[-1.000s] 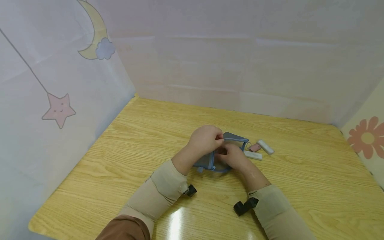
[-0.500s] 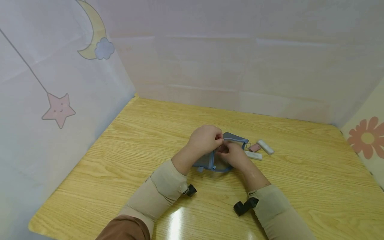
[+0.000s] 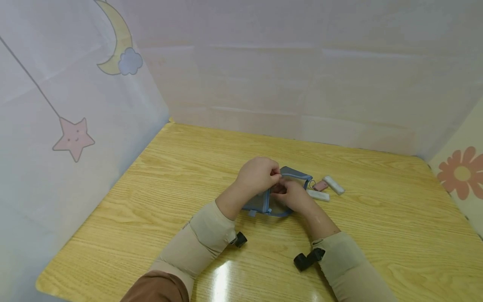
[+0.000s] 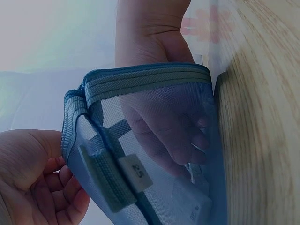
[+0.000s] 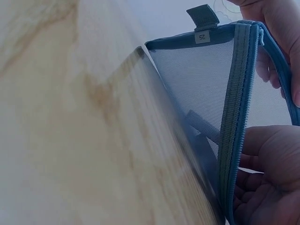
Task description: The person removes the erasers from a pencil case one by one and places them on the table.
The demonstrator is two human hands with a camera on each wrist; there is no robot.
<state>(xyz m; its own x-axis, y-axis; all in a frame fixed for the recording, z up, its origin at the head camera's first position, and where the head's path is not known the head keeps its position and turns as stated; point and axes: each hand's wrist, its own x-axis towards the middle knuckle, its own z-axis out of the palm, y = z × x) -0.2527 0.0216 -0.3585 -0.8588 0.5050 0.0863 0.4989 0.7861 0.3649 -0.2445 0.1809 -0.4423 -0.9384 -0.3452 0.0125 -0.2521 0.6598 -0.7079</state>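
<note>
The counter [image 3: 151,201] has a yellow wood-grain top with a rounded near-left corner, and a bright patch of reflected light [image 3: 220,281] shows on its surface toward the near edge. A pale lilac-to-peach back wall covering [image 3: 264,75] stands along the far edge, marked by horizontal creases with lighter highlights, while the pale bluish left wall covering [image 3: 56,54] bears a yellow crescent moon [image 3: 125,37], a blue cloud [image 3: 130,61] overlapping its lower tip and a smiling pink star [image 3: 75,142] on a drawn line. The cream right wall covering [image 3: 473,130], partly in frame, carries a coral flower [image 3: 461,173] with a yellow centre.
</note>
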